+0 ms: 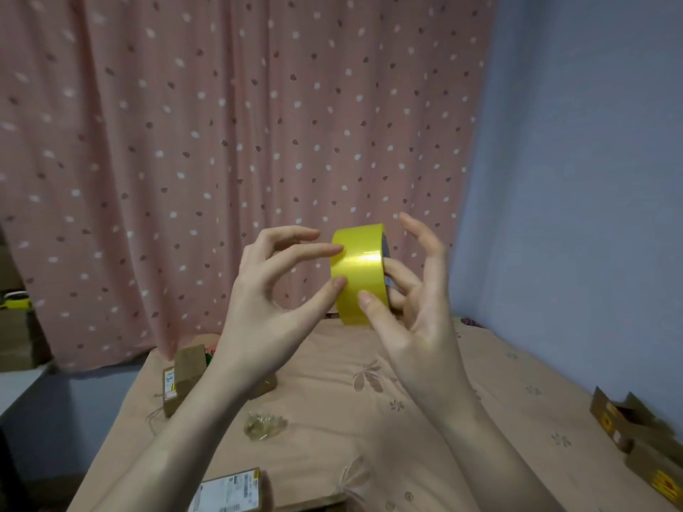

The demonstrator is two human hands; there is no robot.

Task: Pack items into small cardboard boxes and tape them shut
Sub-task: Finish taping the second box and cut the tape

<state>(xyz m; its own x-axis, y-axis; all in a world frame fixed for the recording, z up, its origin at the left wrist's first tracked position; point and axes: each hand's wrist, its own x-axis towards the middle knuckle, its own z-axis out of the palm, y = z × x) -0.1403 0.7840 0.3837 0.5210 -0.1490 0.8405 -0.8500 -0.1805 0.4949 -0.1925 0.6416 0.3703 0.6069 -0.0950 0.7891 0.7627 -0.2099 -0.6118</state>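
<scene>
Fingers (397, 280) of the right hand (414, 312) hook through the core of one yellow tape roll (360, 271), thumb pressed on its outer face; left hand (269, 301) pinches the roll's surface with thumb and fingertip, held up above the bed (425, 382). Cardboard boxes: one (184, 378) near the bed's left edge, one labelled (229, 491) at the front edge, open ones (635, 434) at the right edge, contents hidden. One crumpled clear wrapper (264, 424) lies mid-bed.

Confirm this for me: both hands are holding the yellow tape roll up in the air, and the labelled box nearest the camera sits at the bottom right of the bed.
One detail is wrong. The head view shows the labelled box at the bottom left of the bed, not the bottom right. The rest stands: the left hand and right hand hold the yellow tape roll in the air.
</scene>
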